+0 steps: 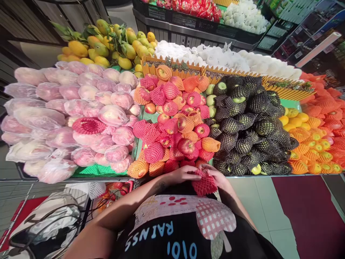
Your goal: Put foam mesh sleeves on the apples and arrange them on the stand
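Observation:
Close to my body, at the front edge of the display, both hands hold a red foam fruit net (204, 184). My left hand (185, 173) pinches its upper left edge with the fingers. On the other side, my right hand (217, 176) grips the net's right side. Whether a fruit sits inside the net cannot be made out. Just beyond my hands lies a heap of red apples (185, 146), many in pink or orange foam nets. One netted apple (154, 152) rests near the front of that heap.
Plastic-wrapped pink fruit (61, 108) is piled on the left, with an empty red net (88, 125) on top. Black-netted green fruit (242, 126) is heaped on the right. Mangoes (99, 46) lie behind. A shopping cart (18, 205) with bags stands at lower left.

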A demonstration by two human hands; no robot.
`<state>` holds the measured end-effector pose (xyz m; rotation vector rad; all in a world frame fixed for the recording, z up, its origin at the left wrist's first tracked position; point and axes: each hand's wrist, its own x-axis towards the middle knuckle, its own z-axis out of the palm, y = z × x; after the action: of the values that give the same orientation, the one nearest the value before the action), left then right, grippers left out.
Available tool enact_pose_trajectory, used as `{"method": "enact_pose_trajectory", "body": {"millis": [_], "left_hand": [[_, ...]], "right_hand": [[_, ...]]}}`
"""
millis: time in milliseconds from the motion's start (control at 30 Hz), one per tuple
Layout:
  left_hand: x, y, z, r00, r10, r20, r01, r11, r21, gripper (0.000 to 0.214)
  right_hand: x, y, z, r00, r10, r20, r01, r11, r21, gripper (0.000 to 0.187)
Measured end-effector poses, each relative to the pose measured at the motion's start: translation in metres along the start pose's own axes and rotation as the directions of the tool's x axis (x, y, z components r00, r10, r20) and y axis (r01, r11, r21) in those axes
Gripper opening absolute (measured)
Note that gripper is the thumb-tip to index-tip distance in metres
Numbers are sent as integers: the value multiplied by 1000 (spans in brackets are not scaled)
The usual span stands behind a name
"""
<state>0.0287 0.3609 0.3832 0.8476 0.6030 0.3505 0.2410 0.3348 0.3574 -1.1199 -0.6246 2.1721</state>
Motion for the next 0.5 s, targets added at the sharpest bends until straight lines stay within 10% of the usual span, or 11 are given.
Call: {"method": "enact_pose_trajectory", "body": {"millis": [200,367,500], "left_hand": [[11,-6,-18,882,115,-457,-162,985,-65,41],[22,9,-43,683,394,-615,-319,919,234,33],[33,19,-57,530,468,-707,-219,881,419,24]], "right_hand": [[1,-18,8,977,42,-211,-72,988,-139,35],[47,-36,24,842,-395,-367,297,908,-295,33],[94,-41,28,718,-586,-375,382,783,-491,44]]}}
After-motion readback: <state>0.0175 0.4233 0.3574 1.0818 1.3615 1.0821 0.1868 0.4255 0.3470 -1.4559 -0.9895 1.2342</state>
